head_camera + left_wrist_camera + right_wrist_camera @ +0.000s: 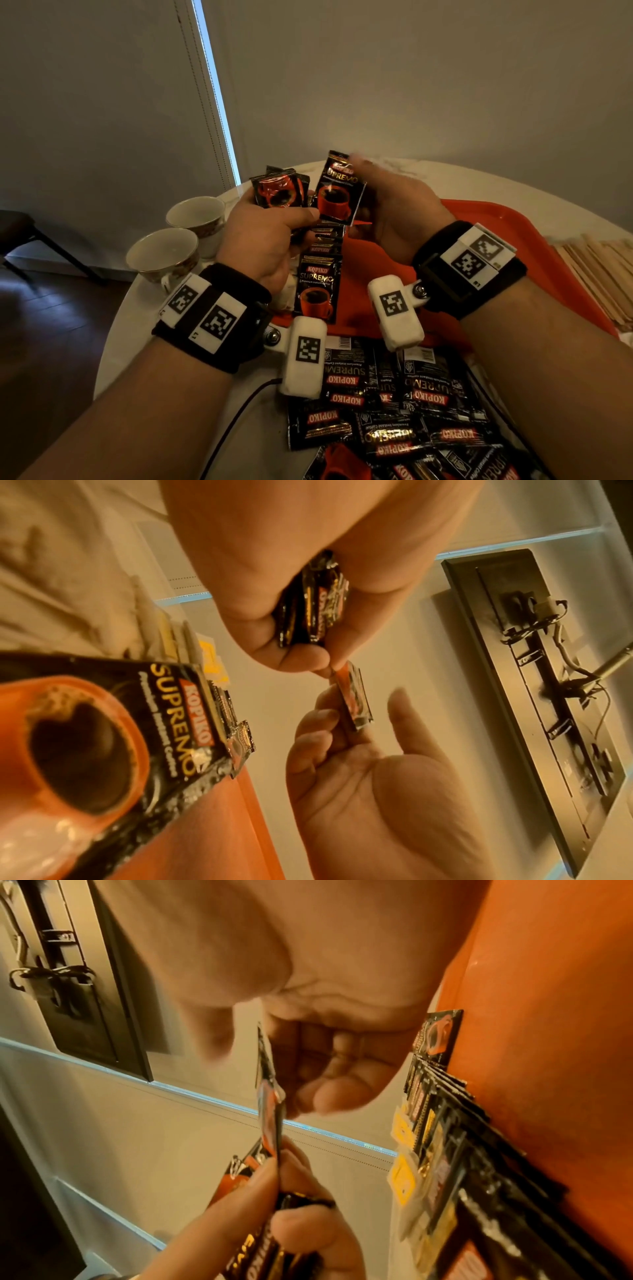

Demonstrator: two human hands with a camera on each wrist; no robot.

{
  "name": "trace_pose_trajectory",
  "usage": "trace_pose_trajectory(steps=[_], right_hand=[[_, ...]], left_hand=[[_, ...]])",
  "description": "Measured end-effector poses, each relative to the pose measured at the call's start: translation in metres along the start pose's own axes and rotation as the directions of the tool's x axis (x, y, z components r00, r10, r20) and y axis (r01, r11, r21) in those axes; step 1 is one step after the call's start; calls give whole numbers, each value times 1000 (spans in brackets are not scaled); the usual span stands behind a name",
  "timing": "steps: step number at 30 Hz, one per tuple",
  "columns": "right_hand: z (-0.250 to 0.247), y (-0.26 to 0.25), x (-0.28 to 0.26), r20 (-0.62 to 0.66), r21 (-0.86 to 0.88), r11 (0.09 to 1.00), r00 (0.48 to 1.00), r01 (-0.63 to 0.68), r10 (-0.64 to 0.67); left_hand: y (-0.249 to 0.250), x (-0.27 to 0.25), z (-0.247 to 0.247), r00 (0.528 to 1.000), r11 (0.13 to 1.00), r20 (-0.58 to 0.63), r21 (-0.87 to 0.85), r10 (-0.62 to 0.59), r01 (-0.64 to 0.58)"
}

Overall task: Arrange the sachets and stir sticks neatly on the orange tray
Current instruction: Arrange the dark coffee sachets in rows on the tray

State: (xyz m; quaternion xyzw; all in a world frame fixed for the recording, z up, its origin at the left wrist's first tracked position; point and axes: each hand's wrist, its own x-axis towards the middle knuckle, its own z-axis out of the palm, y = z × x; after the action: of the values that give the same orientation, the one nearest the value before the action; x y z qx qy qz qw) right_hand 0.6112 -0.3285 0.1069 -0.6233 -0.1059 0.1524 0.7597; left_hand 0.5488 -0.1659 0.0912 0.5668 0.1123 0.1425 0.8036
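Note:
My left hand (274, 222) grips a bundle of black and orange coffee sachets (279, 192) above the table. Its thumb and forefinger also pinch the lower corner of one upright sachet (337, 195), seen edge-on in the wrist views (352, 699) (268, 1096). My right hand (387, 205) has its fingers (318, 723) against the back of that sachet, while its thumb (404, 704) stands apart from it. Below the hands, a row of overlapping sachets (318, 274) lies on the orange tray (496, 219). A pile of wooden stir sticks (596, 270) lies right of the tray.
A loose heap of sachets (394, 404) lies on the white round table (137, 308) at the tray's near edge. Two empty teacups (195, 212) (162, 255) stand at the table's left edge. A dark cable (233, 421) crosses the near table. Yellow-tagged packets (404, 1175) lie beside the sachet row.

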Motion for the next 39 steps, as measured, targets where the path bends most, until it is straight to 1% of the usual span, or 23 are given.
trace_pose_trajectory(steps=[1,2,6,8,9,11,13,15,17,19,22,24,27,30,33,36,39], right_hand=[[1,1,-1,51,-44,999,999,11,-8],[1,2,-1,68,-68,997,998,21,-16],[0,4,1,-14,-32,998,998,59,-59],[-5,2,5,-98,16,998,993,63,-61],[-9,1,9,-161,46,997,985,68,-59],[-22,-3,17,-290,84,995,956,55,-28],[-36,-5,27,-394,65,998,918,-10,35],[-49,-3,40,-451,-43,992,889,-116,85],[-58,1,53,-462,-229,940,878,-251,122],[-62,5,62,-477,-363,868,868,-339,140],[-58,6,68,-471,-527,747,871,-405,140],[-56,6,72,-467,-581,697,874,-419,136],[-51,6,79,-465,-594,689,876,-416,129],[-47,5,83,-457,-551,722,875,-419,159],[-48,5,87,-462,-521,731,866,-440,191],[-52,8,90,-462,-489,753,863,-439,203],[-54,10,94,-455,-486,766,871,-420,188]], left_hand=[[-1,2,-1,1000,1000,-18,-2,0,0],[-2,3,-1,999,1000,-33,-3,2,-2],[-3,5,-2,999,1000,-49,-22,2,-3],[-3,5,-2,998,999,-62,-45,-5,2],[-3,5,-3,998,998,-63,-63,-16,12],[-2,5,-2,997,994,-60,-106,-48,41],[0,5,-1,996,991,-58,-124,-67,59],[1,4,0,996,990,-59,-129,-70,62],[1,2,1,997,990,-57,-133,-61,53],[2,1,2,997,990,-58,-131,-51,43],[2,0,2,997,992,-61,-122,-48,40],[3,0,1,997,992,-66,-117,-49,41],[4,1,0,996,993,-70,-111,-55,47],[4,1,0,996,993,-68,-106,-57,50],[5,1,-1,996,992,-67,-110,-64,56],[6,1,0,995,990,-68,-126,-75,65],[6,0,1,995,986,-55,-147,-88,79]])
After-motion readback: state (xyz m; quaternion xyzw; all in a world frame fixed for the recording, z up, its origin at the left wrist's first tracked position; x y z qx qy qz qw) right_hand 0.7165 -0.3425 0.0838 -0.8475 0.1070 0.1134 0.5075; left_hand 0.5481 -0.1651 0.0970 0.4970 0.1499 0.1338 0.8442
